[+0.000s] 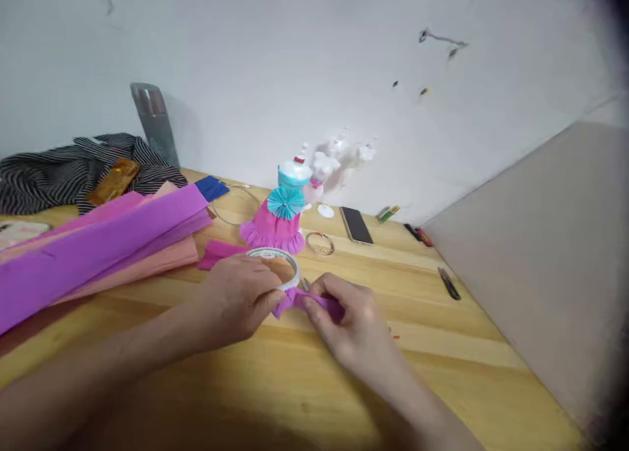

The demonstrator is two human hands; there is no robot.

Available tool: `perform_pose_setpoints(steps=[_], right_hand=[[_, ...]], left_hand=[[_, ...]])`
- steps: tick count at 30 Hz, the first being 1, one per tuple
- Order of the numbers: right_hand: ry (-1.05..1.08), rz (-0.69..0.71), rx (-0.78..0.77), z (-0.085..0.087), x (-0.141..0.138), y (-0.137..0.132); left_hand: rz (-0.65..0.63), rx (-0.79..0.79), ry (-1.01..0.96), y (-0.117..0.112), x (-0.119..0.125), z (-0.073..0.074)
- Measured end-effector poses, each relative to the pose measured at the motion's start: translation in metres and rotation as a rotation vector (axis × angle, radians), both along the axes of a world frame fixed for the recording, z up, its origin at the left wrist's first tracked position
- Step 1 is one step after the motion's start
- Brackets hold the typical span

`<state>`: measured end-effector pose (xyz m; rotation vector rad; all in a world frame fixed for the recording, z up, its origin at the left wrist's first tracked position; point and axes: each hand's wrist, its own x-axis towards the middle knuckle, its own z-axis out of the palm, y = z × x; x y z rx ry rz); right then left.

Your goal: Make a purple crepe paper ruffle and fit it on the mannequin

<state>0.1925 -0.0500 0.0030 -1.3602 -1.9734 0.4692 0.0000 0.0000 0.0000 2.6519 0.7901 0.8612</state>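
Observation:
My left hand (240, 294) is closed on a white roll of tape (295, 267), its thumb at the near side of the ring. A short purple crepe paper strip (295, 298) runs from beside that thumb to my right hand (348, 313), which pinches it between thumb and fingers. The strip's left end is gathered against the roll; whether tape sticks to it I cannot tell. Just behind the hands stands a doll-like figure with a pink ruffled crepe skirt (280, 227) and a turquoise pleated rosette (285, 203). A folded magenta crepe piece (221, 252) lies behind my left hand.
Purple and peach crepe sheets (108, 241) cover the left of the wooden table. Behind them are striped cloth (44, 172) and a grey bottle (156, 123). A phone (356, 225), a bracelet (320, 244) and a dark cutter (449, 284) lie to the right. Walls bound the back and right.

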Motion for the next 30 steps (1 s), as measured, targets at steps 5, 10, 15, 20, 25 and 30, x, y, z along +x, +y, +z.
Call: perform_pose_setpoints(steps=[5, 10, 15, 20, 25, 30], right_hand=[[0.064, -0.001, -0.059, 0.000, 0.000, 0.003], [0.202, 0.013, -0.140, -0.007, -0.004, 0.003], [0.375, 0.016, -0.278, -0.010, -0.005, 0.007], [0.504, 0.003, -0.411, -0.008, -0.007, 0.007], [0.571, -0.018, -0.476, -0.008, -0.008, 0.007], [0.564, 0.003, -0.370, -0.010, -0.008, 0.006]], left_hand=[[-0.011, -0.085, -0.045, 0.005, -0.001, -0.007], [-0.037, -0.189, -0.141, 0.007, -0.001, -0.009], [-0.078, -0.273, -0.184, 0.006, -0.001, -0.004], [-0.099, -0.362, -0.209, 0.004, -0.002, -0.002], [-0.020, -0.239, -0.189, 0.005, -0.002, -0.008], [-0.020, -0.166, -0.186, 0.005, -0.001, -0.010]])
